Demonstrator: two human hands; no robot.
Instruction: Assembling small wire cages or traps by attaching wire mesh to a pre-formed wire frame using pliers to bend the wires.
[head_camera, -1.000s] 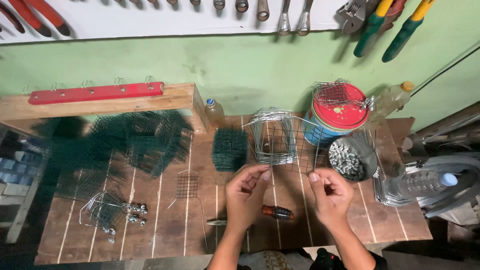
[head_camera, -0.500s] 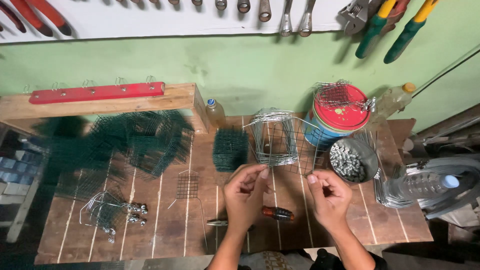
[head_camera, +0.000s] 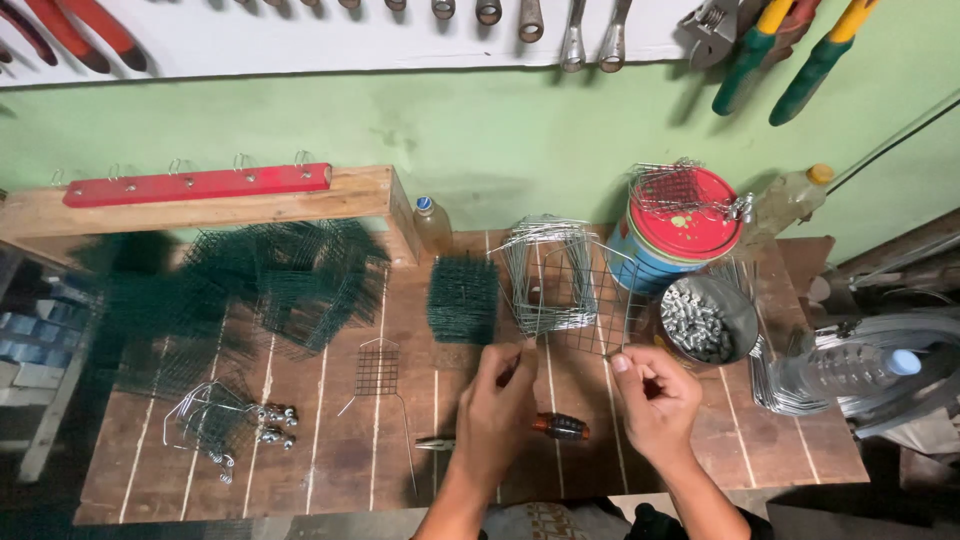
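Note:
My left hand (head_camera: 497, 398) and my right hand (head_camera: 655, 397) pinch the two lower corners of a small square of silver wire mesh (head_camera: 580, 300), held upright above the wooden bench (head_camera: 330, 470). Behind the mesh stands a stack of bent silver wire frames (head_camera: 535, 260). Under my hands lie pliers with a dark orange handle (head_camera: 555, 428). A flat wire mesh piece with two long legs (head_camera: 378, 375) lies to the left of my left hand.
Dark green mesh pieces are piled at left (head_camera: 290, 275), with a small green stack (head_camera: 463, 297) nearer the middle. A red-lidded tin (head_camera: 685, 225), a bowl of metal bits (head_camera: 700, 320), a plastic bottle (head_camera: 850, 370) and hanging tools (head_camera: 800, 50) sit right and above.
Both hands have lifted the silver mesh square up off the bench and spread slightly apart along its lower edge.

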